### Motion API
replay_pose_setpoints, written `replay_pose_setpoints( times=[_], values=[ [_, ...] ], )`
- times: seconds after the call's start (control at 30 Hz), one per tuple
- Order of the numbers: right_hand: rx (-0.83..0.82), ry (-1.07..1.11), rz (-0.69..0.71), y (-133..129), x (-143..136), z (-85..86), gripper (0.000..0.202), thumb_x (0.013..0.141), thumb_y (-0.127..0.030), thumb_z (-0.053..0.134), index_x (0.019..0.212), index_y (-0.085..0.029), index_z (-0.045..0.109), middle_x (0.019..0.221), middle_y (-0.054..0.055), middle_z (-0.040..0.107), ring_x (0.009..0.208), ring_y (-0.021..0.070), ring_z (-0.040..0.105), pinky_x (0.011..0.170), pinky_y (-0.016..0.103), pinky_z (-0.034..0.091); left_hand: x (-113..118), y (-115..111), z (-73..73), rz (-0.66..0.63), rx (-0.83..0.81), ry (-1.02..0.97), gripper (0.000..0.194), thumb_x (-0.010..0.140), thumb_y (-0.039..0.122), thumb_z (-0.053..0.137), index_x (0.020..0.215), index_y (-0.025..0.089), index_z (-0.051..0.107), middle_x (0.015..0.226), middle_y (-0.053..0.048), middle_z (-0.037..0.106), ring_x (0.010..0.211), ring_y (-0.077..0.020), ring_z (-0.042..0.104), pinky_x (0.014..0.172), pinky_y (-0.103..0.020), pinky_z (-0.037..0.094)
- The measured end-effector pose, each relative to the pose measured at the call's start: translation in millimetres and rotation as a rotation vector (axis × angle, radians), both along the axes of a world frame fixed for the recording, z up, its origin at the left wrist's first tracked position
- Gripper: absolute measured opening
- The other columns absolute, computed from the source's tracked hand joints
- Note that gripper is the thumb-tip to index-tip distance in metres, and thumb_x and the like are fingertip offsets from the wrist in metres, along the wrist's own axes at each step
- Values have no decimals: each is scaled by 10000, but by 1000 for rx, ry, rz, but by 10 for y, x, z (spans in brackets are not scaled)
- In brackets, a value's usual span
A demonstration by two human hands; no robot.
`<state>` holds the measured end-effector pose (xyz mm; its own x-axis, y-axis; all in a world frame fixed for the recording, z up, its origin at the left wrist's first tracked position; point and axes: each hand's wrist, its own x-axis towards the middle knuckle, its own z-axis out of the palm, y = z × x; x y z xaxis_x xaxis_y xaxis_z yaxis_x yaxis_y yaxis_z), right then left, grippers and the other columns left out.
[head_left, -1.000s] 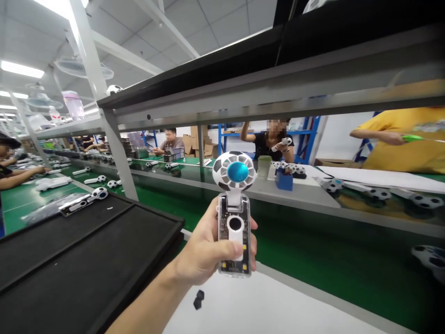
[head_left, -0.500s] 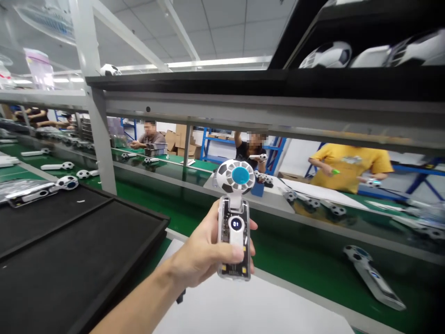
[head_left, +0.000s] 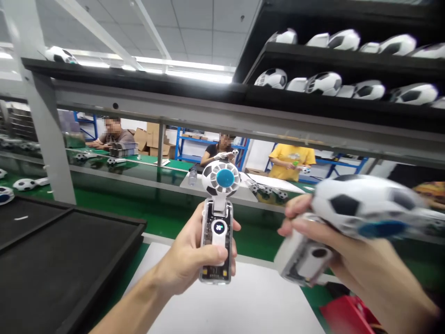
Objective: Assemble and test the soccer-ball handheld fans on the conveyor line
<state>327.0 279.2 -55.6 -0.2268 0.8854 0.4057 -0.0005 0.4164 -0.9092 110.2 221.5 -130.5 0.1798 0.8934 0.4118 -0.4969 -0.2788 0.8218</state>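
My left hand [head_left: 194,253] is closed around the clear-cased handle of a handheld fan [head_left: 221,178] with a soccer-ball head. Its thumb presses on the white strip below a small round display, which is lit and seems to read 20-something. The fan stands upright, its blue centre facing me. At the right, my right hand [head_left: 351,250] grips a second soccer-ball fan [head_left: 365,204], tilted and blurred by motion. That fan's round display looks dark, and its head hides part of the hand. White paper [head_left: 222,306] lies on the bench under both hands.
A black tray [head_left: 69,273] lies at the left. Overhead, a black shelf [head_left: 156,86] and stacked trays [head_left: 347,99] hold several soccer-ball fans. A red object [head_left: 347,315] sits at lower right. Beyond the green conveyor [head_left: 167,208], several people work.
My right hand has come into view at the right, holding a second fan. The left fan's display changed from 01 to 20-something. My view has shifted to the right and up.
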Motion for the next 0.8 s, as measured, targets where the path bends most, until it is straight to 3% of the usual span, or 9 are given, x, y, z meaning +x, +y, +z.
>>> replay_pose_setpoints(
  times=[0.13, 0.33, 0.5, 0.67, 0.8],
  values=[
    [-135, -100, 22, 153, 0, -97, 209, 695, -318, 785, 788, -178, 661, 701, 31, 665, 673, 200, 651, 594, 284, 477, 23, -18, -23, -31, -24, -21, 388, 786, 234, 735, 1113, 199, 531, 812, -34, 636, 654, -160, 632, 626, -294, 497],
    [-253, -78, -70, 195, 232, -507, 240, 597, -303, 815, 723, -177, 654, 663, 13, 648, 679, 196, 617, 667, 304, 478, 53, 15, -57, -21, -54, -20, 379, 793, 237, 732, 1112, 208, 530, 830, -34, 631, 671, -176, 642, 620, -292, 502],
    [-248, -227, -220, -33, 444, -915, 186, 604, -304, 742, 646, -192, 600, 648, 9, 604, 658, 197, 564, 649, 325, 446, 80, 11, -94, -34, -59, -25, 377, 795, 242, 735, 1124, 228, 551, 887, -34, 636, 698, -166, 637, 655, -302, 519],
    [-229, -158, -378, -375, 660, -1323, 200, 586, -307, 775, 635, -209, 607, 624, 23, 597, 614, 222, 573, 547, 329, 472, 145, -19, -117, 14, -95, 19, 393, 770, 252, 750, 1113, 234, 557, 851, -28, 632, 691, -161, 626, 641, -283, 516],
    [-285, -107, -416, -544, 786, -1611, 187, 560, -291, 781, 637, -211, 631, 631, 45, 629, 638, 265, 619, 595, 369, 526, 282, -31, -104, 95, -158, 56, 457, 715, 270, 776, 1118, 247, 560, 842, -26, 641, 670, -161, 616, 622, -282, 517]
  ],
)
